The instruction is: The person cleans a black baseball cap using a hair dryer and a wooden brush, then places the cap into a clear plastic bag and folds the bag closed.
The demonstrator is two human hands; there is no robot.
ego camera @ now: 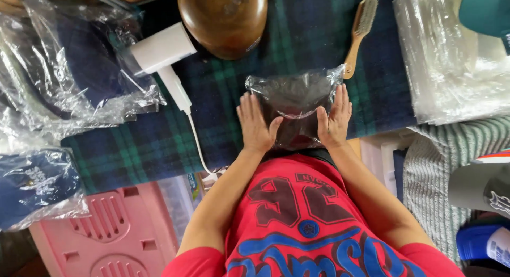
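1. I see a clear plastic bag lying on the plaid-covered worktop, at its near edge just in front of my body; something dark fills it, but I cannot tell what it is.
2. To the left, more clear bags hold dark blue plaid items, and a lower bag holds a navy item. At the right lies a stack of empty clear bags.
3. My left hand lies flat on the bag's left side, palm down, fingers stretched out and close together, gripping nothing.
4. My right hand presses flat on the bag's right side in the same way, fingers extended, thumb angled inward over the bag.
5. The bag's long axis runs away from me; its crumpled far end points toward the brown wooden dome.
6. A white hair dryer lies left of the bag, its cord trailing off the edge; a wooden brush lies just beyond the bag's far right corner.
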